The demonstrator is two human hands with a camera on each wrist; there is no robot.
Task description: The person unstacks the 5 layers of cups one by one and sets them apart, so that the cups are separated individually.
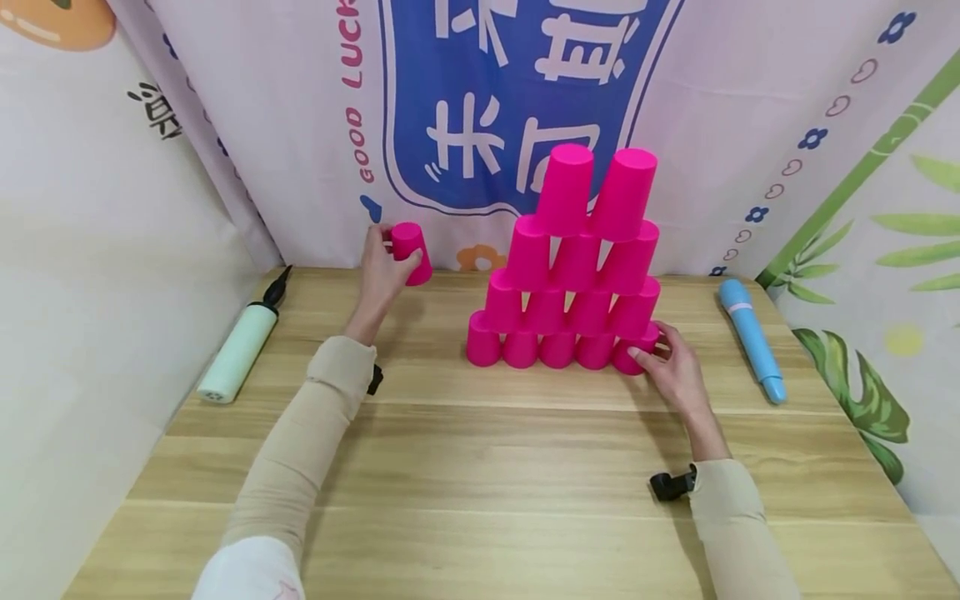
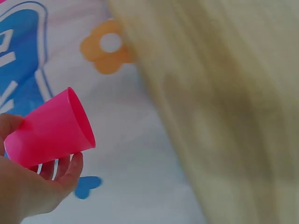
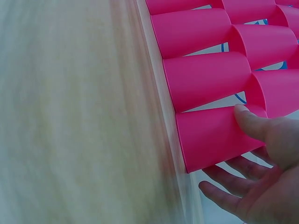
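Note:
A pink plastic cup (image 1: 411, 254), mouth down, is held up off the table by my left hand (image 1: 384, 271), thumb on one side and fingers on the other. In the left wrist view the held cup (image 2: 51, 130) shows its open rim and the curled fingers beneath it. To the right stands a pyramid of upside-down pink cups (image 1: 557, 312) in stacked rows, with two on top. My right hand (image 1: 675, 367) grips the bottom row's rightmost cup (image 3: 219, 137), thumb on its front and fingers around its outer side.
A pale green hand pump (image 1: 240, 350) with a black nozzle lies at the table's left side. On the right lies a blue stick-shaped object (image 1: 752, 342). A printed curtain (image 1: 300, 150) hangs behind the wooden table (image 1: 480, 475), close behind the pyramid.

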